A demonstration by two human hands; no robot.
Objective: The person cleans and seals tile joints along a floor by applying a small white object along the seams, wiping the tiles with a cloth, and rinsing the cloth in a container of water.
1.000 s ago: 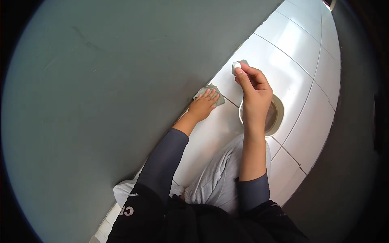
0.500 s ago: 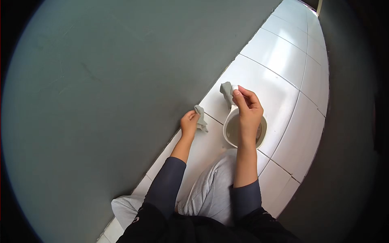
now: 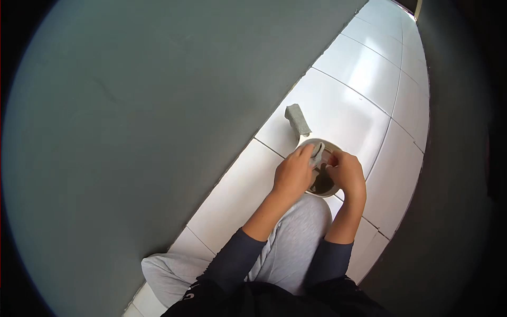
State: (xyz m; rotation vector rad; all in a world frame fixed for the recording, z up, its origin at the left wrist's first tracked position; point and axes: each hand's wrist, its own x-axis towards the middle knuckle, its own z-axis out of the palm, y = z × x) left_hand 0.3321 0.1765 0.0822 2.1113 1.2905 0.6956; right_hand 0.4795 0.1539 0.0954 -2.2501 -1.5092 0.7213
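Note:
A white dipper (image 3: 338, 191) with a handle stands on the tiles, with dark liquid-looking contents inside. My left hand (image 3: 293, 171) reaches over its left rim, fingers closed on a small grey cloth (image 3: 317, 154) above the opening. On the right, my right hand (image 3: 348, 171) dips its curled fingers inside the rim. Whatever those fingers pinch, if anything, is hidden. A second grey cloth (image 3: 298, 119) lies along the dipper's handle, covering most of it, and neither hand touches it.
I sit with grey-trousered legs (image 3: 296, 232) close to the dipper. White glossy tiles (image 3: 348, 79) form a strip running to the upper right. A grey surface (image 3: 132, 116) borders it on the left, and a dark area (image 3: 454, 185) on the right.
My left hand has moved right with its grey cloth, from the tile edge to over the dipper. My right hand has left the handle end, where it pinched something white, and lowered to the dipper's opening.

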